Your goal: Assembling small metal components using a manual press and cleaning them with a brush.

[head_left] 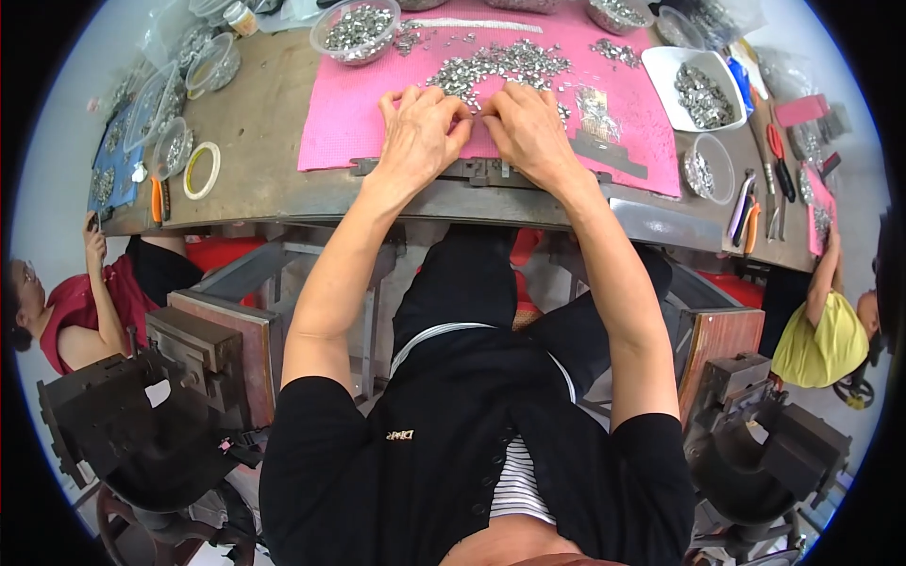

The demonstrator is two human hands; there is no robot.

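Upper centre, I see left hand (pixel 421 132) and right hand (pixel 530 130), fingers (pixel 460 108) curled, grasp unclear; a nudge could scatter silvery metal pieces (pixel 505 64).

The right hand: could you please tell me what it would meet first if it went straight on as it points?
The right hand would likely meet the heap of small metal pieces on the pink mat, just ahead of it, though its height above the mat is unclear.

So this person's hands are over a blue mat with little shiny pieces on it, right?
Not quite: the head view shows a pink mat. The left hand and right hand are over it, with little shiny pieces on it.
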